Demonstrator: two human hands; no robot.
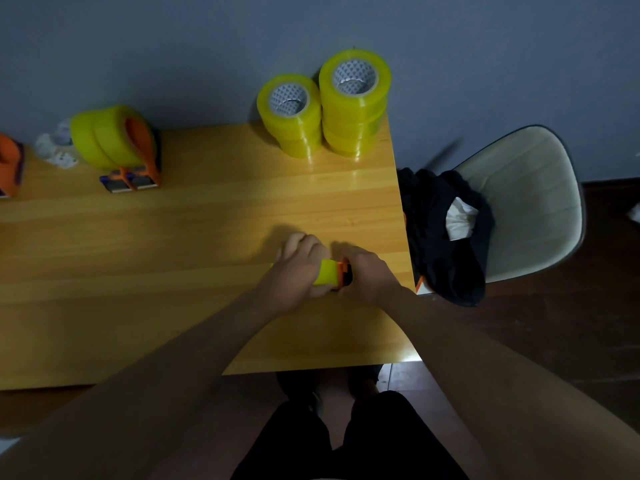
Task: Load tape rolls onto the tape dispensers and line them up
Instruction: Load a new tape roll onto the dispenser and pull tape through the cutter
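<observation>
The table (194, 237) carries all task items; a chair (526, 202) with dark clothing (440, 237) stands at its right edge.

Stock remaining: two stacks of yellow tape rolls stand touching each other at the far right of the table. The taller stack (355, 105) and the shorter stack (290, 116) each hold several rolls, so, as a judgement, most loading is not yet done.

Completed units: one loaded dispenser (117, 147), orange-framed with yellow tape mounted, stands at the far left of the table. A second orange dispenser (10, 168) is cut off by the left frame edge; its load state cannot be told. The two lie near each other along the back of the table, which suggests the start of a row.

Unit in hand: near the front right of the table, the left hand (298, 268) has its fingers wrapped around a yellow tape roll (327, 271). The right hand (367, 275) has its fingers closed on an orange-and-black dispenser (344, 275) pressed against the roll. Whether the roll is fully seated is hidden by the hands. This unit is judged to be mid-loading and not yet placed in line.
</observation>
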